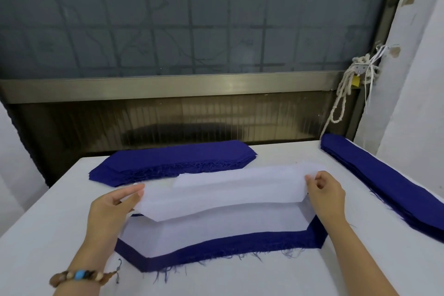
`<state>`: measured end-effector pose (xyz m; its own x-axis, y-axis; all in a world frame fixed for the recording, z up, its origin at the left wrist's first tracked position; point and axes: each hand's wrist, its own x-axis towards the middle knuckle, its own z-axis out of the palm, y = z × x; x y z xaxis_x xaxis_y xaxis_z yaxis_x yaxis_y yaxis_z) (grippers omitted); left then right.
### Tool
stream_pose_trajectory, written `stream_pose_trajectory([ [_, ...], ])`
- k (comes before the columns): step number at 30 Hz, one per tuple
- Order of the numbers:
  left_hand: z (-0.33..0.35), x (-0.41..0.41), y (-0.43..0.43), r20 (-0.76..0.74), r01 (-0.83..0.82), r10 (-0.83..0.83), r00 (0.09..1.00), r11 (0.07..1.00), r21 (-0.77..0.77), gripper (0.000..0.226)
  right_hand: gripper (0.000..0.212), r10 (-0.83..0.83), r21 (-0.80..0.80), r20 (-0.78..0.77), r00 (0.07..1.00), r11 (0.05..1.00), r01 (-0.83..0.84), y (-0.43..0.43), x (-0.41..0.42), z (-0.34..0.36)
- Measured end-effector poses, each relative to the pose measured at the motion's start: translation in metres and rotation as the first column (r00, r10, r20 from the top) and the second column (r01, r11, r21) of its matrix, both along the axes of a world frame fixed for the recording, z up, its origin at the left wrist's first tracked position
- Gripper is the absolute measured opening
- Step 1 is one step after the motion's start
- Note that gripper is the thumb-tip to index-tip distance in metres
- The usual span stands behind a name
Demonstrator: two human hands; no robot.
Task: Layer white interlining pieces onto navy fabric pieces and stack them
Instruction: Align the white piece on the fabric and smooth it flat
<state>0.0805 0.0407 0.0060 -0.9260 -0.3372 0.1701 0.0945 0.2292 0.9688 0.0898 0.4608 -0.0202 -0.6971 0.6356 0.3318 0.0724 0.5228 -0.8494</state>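
Left hand (pixel 115 202): fingers and thumb pinch the left end of a white interlining piece (pixel 223 197). Right hand (pixel 324 190): fingertips pinch its right end. I see the piece held stretched between them, lifted off the table (pixel 48 223), sagging a little in the middle.

Directly below it, near me: a navy fabric piece (pixel 216 247) with white interlining already on it (pixel 211 226), navy showing as a frayed border along the front.

Navy pile (pixel 173 161) at the back, just behind the held piece. Second navy pile (pixel 384 175) along the right edge. Bead bracelet (pixel 81 275) on the left wrist.
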Motion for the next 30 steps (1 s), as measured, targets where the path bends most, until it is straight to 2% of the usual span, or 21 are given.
stream_pose_trajectory([
  [6,-0.015,0.013,-0.012,0.070,0.024,-0.025,0.997,1.000,0.020,0.018,0.028,0.030,-0.008,0.001,1.000,1.000,-0.030,-0.006,0.016,-0.003],
  [13,-0.021,0.021,-0.014,0.045,0.042,-0.042,0.998,0.999,0.004,0.017,0.027,0.062,0.040,0.016,0.998,0.997,-0.062,-0.008,0.026,-0.006],
  [22,-0.023,0.023,-0.024,0.111,0.077,-0.108,0.988,0.965,0.251,0.015,0.028,0.099,-0.002,0.052,0.994,0.995,-0.099,-0.006,0.029,0.003],
  [30,-0.027,0.023,-0.027,0.135,0.113,-0.127,0.983,0.988,0.105,0.017,0.025,0.119,0.037,0.196,0.973,0.991,-0.129,-0.002,0.034,0.004],
])
